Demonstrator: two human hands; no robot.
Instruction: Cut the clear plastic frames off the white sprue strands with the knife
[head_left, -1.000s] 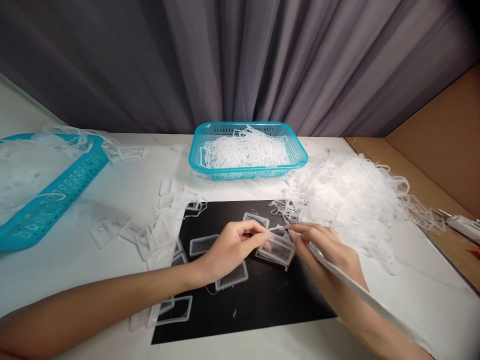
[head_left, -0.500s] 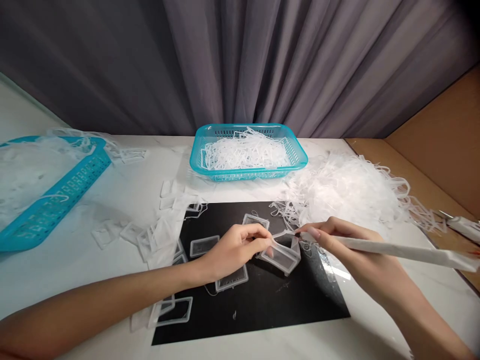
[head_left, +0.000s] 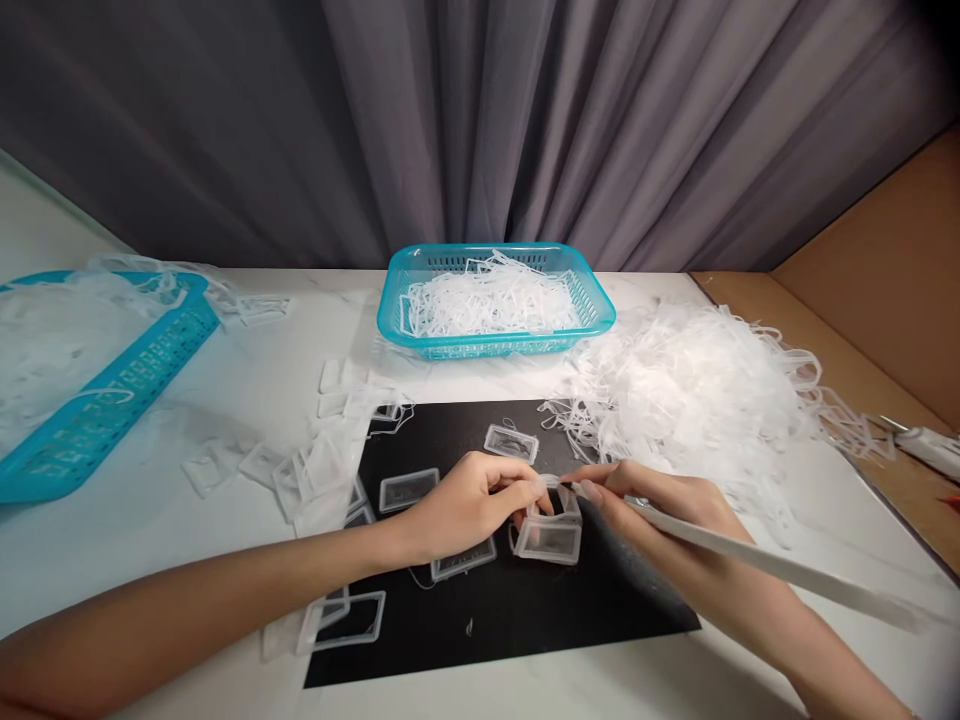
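Observation:
My left hand (head_left: 480, 505) pinches the upper edge of a clear plastic rectangular frame (head_left: 551, 542), which is tilted over a black mat (head_left: 570, 620). My right hand (head_left: 667, 515) is closed around a slim tool with a long white handle (head_left: 780, 568). The handle slants back past my right wrist, and the tool's tip meets or nearly meets the frame's upper right edge; its exact kind I cannot make out. Another clear frame (head_left: 511, 442) lies just behind my left fingers. One more frame (head_left: 409, 490) rests left of them on the mat.
A blue basket (head_left: 495, 342) of thin white plastic strips stands at the back. To the right is a heap of similar strips (head_left: 697, 380). A second blue basket (head_left: 127, 385) with translucent pieces is at far left. Several loose frames (head_left: 315, 470) cover the mat's left edge.
My right hand has come left and slightly down, closer to my left hand. The held frame has turned and dropped lower. The tool's handle now slopes more steeply downward to the right.

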